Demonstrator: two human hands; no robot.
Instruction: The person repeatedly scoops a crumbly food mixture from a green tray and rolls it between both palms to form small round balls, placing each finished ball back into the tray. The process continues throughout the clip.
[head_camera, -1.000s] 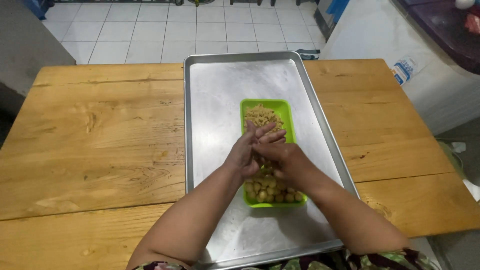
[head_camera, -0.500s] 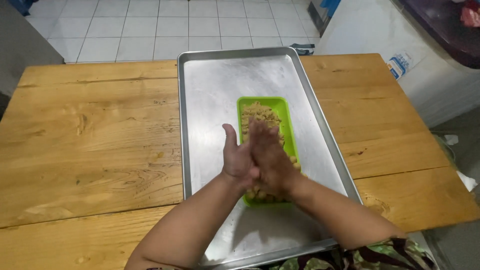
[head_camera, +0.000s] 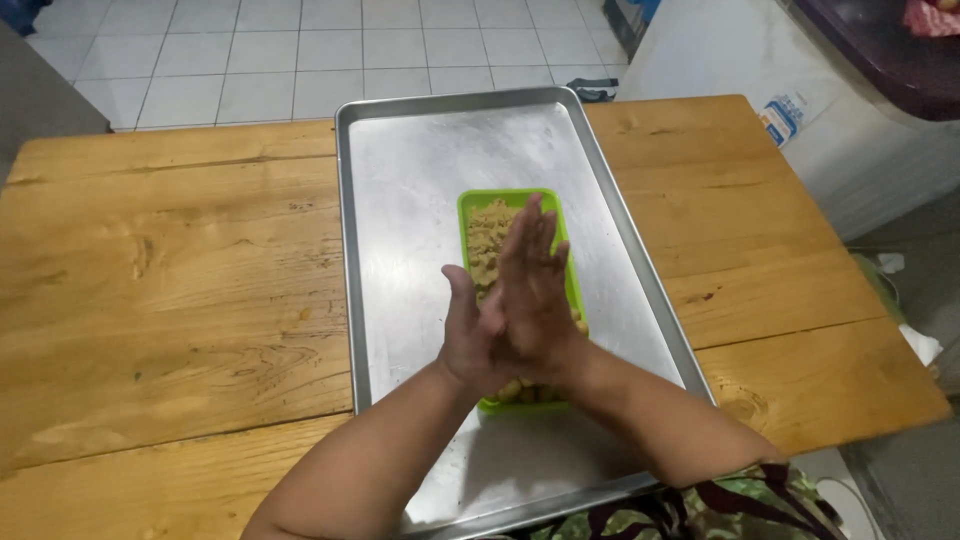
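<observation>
While I'm watching, left hand (head_camera: 470, 335) and right hand (head_camera: 530, 285) are pressing palm to palm, fingers straight; can't tell if anything's btwn them, hovering over green tub (head_camera: 470, 205) of crumbly dough on metal tray (head_camera: 400, 200).

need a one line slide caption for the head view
Left hand and right hand pressed palm to palm above a green tray of tan dough, on a metal baking sheet on a wooden table.

Right hand (head_camera: 535, 290) has slid forward across left hand (head_camera: 468, 340)
</observation>
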